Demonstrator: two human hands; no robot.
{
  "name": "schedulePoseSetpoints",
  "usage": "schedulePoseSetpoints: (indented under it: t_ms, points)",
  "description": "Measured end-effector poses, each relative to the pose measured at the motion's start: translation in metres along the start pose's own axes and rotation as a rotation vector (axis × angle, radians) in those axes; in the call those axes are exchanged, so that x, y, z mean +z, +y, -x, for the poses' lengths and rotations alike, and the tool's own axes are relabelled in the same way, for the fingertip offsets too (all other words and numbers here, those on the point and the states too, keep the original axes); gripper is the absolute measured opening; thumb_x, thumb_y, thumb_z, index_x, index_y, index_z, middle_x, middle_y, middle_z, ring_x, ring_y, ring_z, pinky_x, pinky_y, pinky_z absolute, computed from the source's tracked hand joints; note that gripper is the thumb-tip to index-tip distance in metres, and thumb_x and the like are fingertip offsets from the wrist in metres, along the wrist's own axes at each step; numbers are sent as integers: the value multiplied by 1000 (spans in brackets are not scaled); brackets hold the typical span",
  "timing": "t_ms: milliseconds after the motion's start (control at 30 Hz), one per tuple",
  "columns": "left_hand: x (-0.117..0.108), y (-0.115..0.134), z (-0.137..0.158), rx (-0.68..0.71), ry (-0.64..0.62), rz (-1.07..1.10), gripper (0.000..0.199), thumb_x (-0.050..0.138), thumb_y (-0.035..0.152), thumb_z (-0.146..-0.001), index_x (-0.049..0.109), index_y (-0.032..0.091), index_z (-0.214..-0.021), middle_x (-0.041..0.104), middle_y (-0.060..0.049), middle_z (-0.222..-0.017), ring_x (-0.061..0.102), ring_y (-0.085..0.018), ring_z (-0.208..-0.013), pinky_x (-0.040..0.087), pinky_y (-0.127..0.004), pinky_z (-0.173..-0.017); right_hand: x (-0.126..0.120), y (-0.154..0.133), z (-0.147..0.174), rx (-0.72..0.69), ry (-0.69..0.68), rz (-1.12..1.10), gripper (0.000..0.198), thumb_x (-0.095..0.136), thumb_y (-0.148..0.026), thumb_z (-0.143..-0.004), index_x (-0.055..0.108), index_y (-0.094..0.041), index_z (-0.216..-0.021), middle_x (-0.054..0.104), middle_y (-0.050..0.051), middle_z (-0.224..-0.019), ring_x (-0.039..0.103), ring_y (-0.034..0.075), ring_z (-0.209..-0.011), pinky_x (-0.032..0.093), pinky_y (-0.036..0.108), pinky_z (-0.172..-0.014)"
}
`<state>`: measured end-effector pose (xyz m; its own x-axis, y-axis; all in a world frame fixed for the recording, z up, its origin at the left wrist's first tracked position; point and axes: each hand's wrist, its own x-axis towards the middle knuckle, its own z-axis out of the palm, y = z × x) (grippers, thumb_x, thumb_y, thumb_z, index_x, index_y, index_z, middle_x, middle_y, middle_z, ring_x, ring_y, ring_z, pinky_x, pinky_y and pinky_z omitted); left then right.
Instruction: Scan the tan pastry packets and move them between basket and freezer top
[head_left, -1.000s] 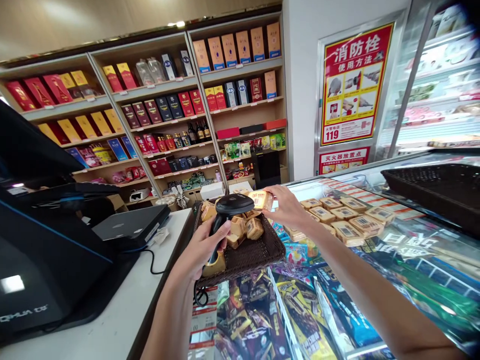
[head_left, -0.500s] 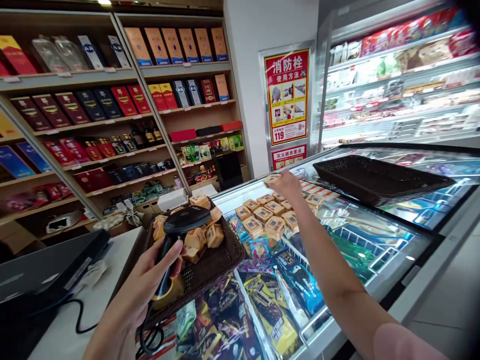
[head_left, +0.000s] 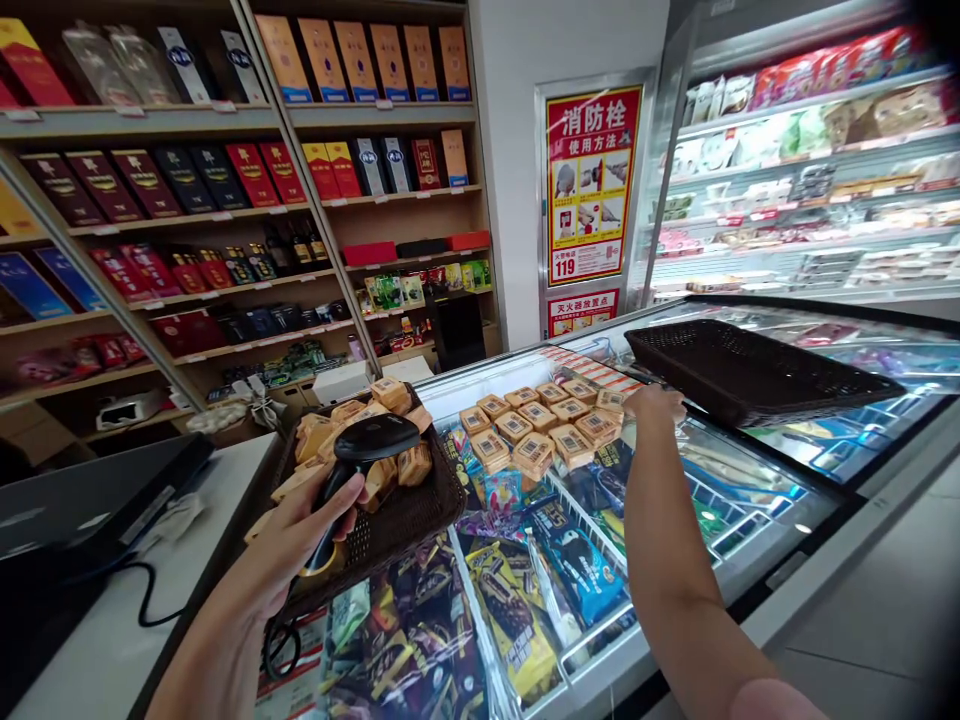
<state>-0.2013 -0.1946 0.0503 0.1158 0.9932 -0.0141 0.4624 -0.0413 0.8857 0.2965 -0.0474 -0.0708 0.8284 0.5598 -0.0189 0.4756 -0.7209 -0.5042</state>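
My left hand (head_left: pixel 319 525) is closed round the handle of a black barcode scanner (head_left: pixel 377 437), its head held over a dark woven basket (head_left: pixel 442 500). Several small bread packs (head_left: pixel 390 393) lie heaped in that basket. On the freezer's glass top, more packs of the same sort (head_left: pixel 533 456) sit in rows, labels upward. My right hand (head_left: pixel 656 402) is at the right end of these rows, against or close beside the end pack (head_left: pixel 611 400). Its fingers are partly hidden and blurred, so any grip is unclear.
A second dark woven basket (head_left: pixel 757 375) stands on the freezer at the right. Bagged ice creams (head_left: pixel 510 610) show through the glass. A dark machine (head_left: pixel 97 500) and a cable (head_left: pixel 150 600) are on the white counter at left. Shelves of boxed goods line the wall behind.
My right hand has moved right, from above the back of the rows to their right end. The pack it held before no longer shows in it. My left hand still holds the scanner.
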Motion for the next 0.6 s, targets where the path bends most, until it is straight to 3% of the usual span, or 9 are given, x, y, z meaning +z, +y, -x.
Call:
schedulePoseSetpoints:
  t_ms: [100,200,367,500,600]
  points:
    - [-1,4,4,17,-1,8,46,72,64,-72,60,20,-81,55,1,-62,48,-15,-59,34,-24,-51,6,-11,6,27,-121,84,66,75,-21,-67,62,-11,-131,61,30,-121,61,40,-115,56,48,-78]
    - [-7,5,7,59,6,35,45,71,62,-75,59,20,-83,55,1,-62,49,-14,-59,34,-23,-52,5,-21,17,-39,-194,98,49,72,-17,-71,70,-12,-119,68,25,-113,65,37,-110,55,46,-81]
    - [-23,0,11,95,85,118,46,71,62,-77,55,19,-83,53,3,-66,46,-11,-56,33,-22,-51,-7,-47,50,-214,-68,112,50,55,-21,-87,58,-2,-133,59,33,-127,56,40,-125,49,51,-95]
    - [-37,-10,13,134,177,166,44,71,60,-78,57,19,-88,56,2,-77,48,-10,-59,36,-22,-53,-4,-94,116,-503,-40,76,47,50,-34,-93,56,-12,-134,59,24,-131,57,36,-123,46,49,-97]
    - [-42,-13,15,138,217,153,44,70,60,-79,57,19,-87,57,2,-79,48,-9,-60,35,-21,-53,18,-132,188,-953,-90,-51,42,53,-40,-93,57,-17,-128,63,19,-126,59,34,-116,47,46,-94]
